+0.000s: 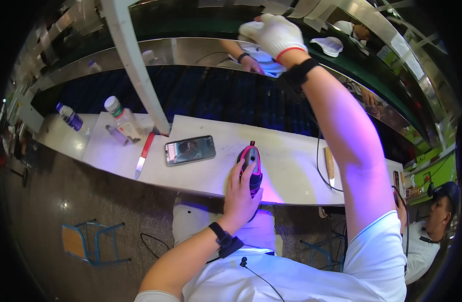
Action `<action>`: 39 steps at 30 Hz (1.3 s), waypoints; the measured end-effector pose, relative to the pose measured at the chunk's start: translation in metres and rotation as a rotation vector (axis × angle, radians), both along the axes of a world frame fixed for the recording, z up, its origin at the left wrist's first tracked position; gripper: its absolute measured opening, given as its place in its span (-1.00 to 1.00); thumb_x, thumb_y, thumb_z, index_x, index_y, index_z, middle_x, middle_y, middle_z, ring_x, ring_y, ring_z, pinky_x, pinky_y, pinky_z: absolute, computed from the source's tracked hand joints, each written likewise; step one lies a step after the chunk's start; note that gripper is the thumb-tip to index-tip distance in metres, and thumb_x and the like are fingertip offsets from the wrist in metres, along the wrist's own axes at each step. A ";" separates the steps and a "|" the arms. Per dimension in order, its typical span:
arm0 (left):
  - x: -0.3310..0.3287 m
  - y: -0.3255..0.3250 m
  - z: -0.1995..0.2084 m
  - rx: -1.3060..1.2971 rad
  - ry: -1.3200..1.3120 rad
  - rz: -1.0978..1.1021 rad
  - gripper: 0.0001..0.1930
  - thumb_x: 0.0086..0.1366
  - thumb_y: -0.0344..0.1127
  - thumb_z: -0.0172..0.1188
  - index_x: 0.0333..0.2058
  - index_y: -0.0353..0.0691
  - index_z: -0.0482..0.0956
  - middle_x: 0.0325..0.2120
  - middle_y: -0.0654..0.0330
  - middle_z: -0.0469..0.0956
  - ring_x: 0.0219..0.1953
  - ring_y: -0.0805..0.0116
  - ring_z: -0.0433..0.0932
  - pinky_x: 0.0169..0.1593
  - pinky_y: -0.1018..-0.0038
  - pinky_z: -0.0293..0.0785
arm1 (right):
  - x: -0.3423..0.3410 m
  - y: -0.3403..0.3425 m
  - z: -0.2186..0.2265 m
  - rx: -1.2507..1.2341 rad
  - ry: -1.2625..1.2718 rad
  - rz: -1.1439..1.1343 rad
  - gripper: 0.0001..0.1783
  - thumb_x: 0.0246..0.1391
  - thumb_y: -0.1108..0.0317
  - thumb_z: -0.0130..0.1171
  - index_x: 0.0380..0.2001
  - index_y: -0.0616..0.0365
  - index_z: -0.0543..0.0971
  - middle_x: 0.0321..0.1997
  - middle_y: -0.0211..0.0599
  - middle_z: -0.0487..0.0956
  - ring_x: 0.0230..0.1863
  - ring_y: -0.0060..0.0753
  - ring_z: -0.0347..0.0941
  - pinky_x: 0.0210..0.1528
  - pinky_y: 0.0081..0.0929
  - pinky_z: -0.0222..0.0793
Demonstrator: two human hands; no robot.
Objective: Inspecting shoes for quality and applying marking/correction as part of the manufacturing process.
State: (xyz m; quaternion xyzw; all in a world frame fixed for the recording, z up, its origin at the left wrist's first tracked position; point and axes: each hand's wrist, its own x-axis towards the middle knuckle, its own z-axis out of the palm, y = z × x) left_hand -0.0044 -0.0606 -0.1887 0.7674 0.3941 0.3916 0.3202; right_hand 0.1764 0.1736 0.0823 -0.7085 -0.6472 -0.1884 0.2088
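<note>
My bare left hand [239, 199] grips a dark shoe [249, 152] with bright pink edging, at the near edge of the white worktable [286, 151]. Its thumb and fingers close around the shoe from the near end. My right arm reaches far forward, and the right hand [275, 36], in a white knit glove with a red cuff, is over the green conveyor belt [201, 24]. Those gloved fingers look curled; anything inside them is hidden. Beside it on the belt lies a white curved piece [326, 46]. Purplish light falls on the right arm and table edge.
A phone [189, 150], a red-handled knife [145, 155] and bottles [122, 120] are on the table's left side. A wooden-handled tool [330, 166] lies right, near a black cable [318, 166]. A white post [138, 65] rises behind. A co-worker [435, 231] sits right; a stool [92, 241] stands left.
</note>
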 end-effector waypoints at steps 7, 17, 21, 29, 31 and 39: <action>-0.057 -0.015 -0.006 0.222 0.109 -0.311 -0.13 0.18 -0.21 0.51 0.43 -0.11 0.28 0.48 -0.12 0.16 0.55 -0.17 0.13 0.55 -0.23 0.05 | 0.041 -0.108 -0.015 0.562 -0.059 0.555 -0.79 0.34 0.29 0.24 -0.19 0.23 0.70 0.00 -0.09 0.72 -0.03 -0.06 0.70 0.09 -0.28 0.59; -0.024 0.043 0.066 0.604 -0.065 -0.363 -0.60 0.27 -0.36 0.37 0.07 -0.28 0.58 0.13 -0.02 0.64 0.26 -0.04 0.60 0.35 -0.04 0.50 | 0.072 -0.341 -0.102 0.041 0.478 0.138 -0.82 0.33 0.39 0.25 -0.12 0.29 0.61 -0.28 -0.21 0.66 -0.32 -0.41 0.56 -0.19 -0.42 0.48; -0.022 0.034 0.106 0.227 -0.208 -0.211 -0.54 0.32 -0.42 0.42 0.15 -0.35 0.55 -0.04 -0.11 0.71 0.00 -0.07 0.74 0.10 0.25 0.66 | 0.060 -0.354 -0.160 0.121 1.016 0.161 -0.73 0.34 0.25 0.30 -0.15 0.26 0.59 -0.20 -0.17 0.68 -0.24 -0.35 0.62 -0.06 -0.39 0.53; -0.003 0.011 0.086 0.074 -0.351 -0.309 -0.62 0.27 -0.52 0.48 -0.14 -0.27 0.37 0.05 -0.26 0.62 0.05 -0.10 0.70 0.12 0.15 0.65 | 0.025 -0.354 -0.173 0.241 1.649 0.575 -0.54 0.13 0.21 0.56 -0.13 0.18 0.50 0.06 0.19 0.69 0.08 0.04 0.68 0.18 -0.11 0.57; -0.001 0.010 0.083 0.224 -0.270 -0.256 -0.63 0.12 -0.43 0.59 -0.34 -0.25 0.46 -0.03 -0.13 0.69 -0.15 -0.12 0.74 -0.13 0.21 0.71 | 0.014 -0.349 -0.168 0.206 1.411 0.604 -0.58 0.04 0.34 0.61 -0.23 0.19 0.52 0.24 0.31 0.60 0.23 0.08 0.60 0.22 -0.09 0.56; -0.032 -0.012 0.089 -0.002 -0.251 -0.483 -0.81 0.36 -0.60 0.30 -0.12 -0.33 0.49 0.22 -0.45 0.51 0.24 -0.25 0.61 0.25 0.11 0.56 | -0.027 -0.335 -0.196 0.259 1.820 0.641 -0.63 0.07 0.47 0.53 -0.21 0.18 0.48 0.42 0.42 0.41 0.41 0.23 0.43 0.42 0.06 0.41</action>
